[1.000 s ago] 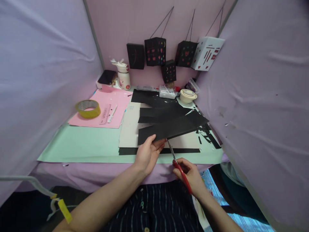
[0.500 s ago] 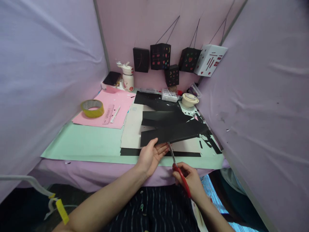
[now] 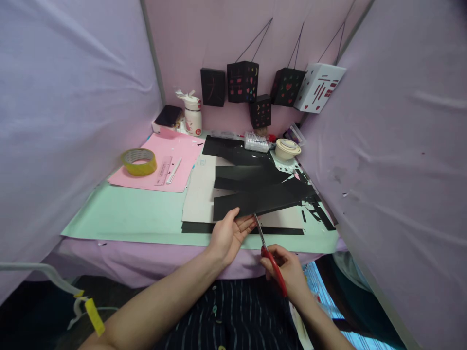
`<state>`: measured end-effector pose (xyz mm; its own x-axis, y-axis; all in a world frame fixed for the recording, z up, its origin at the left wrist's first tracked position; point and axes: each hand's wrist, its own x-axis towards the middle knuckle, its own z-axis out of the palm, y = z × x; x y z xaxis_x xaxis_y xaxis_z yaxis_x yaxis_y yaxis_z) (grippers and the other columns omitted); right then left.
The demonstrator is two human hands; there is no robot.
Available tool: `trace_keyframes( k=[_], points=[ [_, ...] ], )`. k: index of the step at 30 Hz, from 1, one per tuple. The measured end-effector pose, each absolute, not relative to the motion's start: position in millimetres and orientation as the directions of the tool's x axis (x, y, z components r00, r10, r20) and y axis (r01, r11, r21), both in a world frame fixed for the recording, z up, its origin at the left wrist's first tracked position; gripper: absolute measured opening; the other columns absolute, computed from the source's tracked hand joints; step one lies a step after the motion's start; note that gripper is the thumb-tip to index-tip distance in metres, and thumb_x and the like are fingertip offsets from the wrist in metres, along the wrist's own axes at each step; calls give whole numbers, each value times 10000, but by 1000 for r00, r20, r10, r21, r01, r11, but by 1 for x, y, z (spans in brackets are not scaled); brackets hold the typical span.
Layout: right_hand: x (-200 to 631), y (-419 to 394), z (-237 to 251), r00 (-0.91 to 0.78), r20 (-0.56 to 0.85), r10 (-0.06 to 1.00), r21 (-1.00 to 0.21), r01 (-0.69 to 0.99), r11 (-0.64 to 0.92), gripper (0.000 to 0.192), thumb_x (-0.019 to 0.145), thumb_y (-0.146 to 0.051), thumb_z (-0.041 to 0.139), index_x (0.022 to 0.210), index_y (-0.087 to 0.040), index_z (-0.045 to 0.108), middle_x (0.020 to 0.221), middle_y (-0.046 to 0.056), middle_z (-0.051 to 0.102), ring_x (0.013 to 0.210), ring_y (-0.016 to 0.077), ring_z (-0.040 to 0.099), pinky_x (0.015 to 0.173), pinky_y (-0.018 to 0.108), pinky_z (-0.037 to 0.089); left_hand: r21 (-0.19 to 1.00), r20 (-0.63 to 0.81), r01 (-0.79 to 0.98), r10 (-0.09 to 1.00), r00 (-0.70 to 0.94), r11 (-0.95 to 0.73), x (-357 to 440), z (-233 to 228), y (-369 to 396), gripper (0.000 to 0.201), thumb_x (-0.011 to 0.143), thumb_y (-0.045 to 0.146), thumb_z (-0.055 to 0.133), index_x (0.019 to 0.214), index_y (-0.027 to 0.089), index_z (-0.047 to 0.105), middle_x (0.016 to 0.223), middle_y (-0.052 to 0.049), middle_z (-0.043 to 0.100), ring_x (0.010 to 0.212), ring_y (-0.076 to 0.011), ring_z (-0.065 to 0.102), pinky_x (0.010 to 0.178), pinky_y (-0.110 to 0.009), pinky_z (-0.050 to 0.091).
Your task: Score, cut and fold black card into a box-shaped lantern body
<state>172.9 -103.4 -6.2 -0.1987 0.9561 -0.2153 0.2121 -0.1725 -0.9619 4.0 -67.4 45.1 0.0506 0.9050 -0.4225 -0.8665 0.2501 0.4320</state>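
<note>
Holding one black paper strip (image 3: pixel 260 203) at its near left end: left hand (image 3: pixel 229 234), thumb on top, fingers underneath, closed on the paper, with the strip raised off the table and running away to the right above the grey card (image 3: pixel 200 194). Gripping one pair of red-handled scissors (image 3: pixel 269 256): right hand (image 3: pixel 288 272), fingers through the red loops, blades pointing up and away with their tips at the strip's near edge, just right of the left fingertips; cannot tell how far apart the blades stand.

Counted on the mint-green table cover (image 3: pixel 124 218): two more black strips beyond the held one, one black sheet under the grey card, one pink sheet (image 3: pixel 160 163), one roll of yellow tape (image 3: pixel 139 161) on that sheet, one clear ruler (image 3: pixel 163 170) and one white pen (image 3: pixel 174 170) beside it, one white bottle (image 3: pixel 191 114), one round white tub (image 3: pixel 287 148), and scattered black offcuts near the right edge. Counted on the back wall: five paper lanterns, four black (image 3: pixel 242 81) and one white (image 3: pixel 319 87).

Compared with half a second ago: hardly any change, hands and scissors in nearly the same places. Compared with a second ago: strip now flatter and lower, its far right end no longer tilted up, scissor tips a little closer to the paper's edge.
</note>
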Motion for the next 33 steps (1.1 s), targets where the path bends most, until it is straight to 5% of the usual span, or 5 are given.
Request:
trace_keyframes(
  k=[33],
  points=[
    [178,-106,-4,-213,-170,962,-947,304,-101,270,677,-381,787,720,-180,612,583,-35,533,493,99,454,475,219,355,444,-438,-860,898,35,250,2,47,-69,193,941,180,469,838,98,609,804,-157,723,815,-229,724,766,-302,556]
  ],
)
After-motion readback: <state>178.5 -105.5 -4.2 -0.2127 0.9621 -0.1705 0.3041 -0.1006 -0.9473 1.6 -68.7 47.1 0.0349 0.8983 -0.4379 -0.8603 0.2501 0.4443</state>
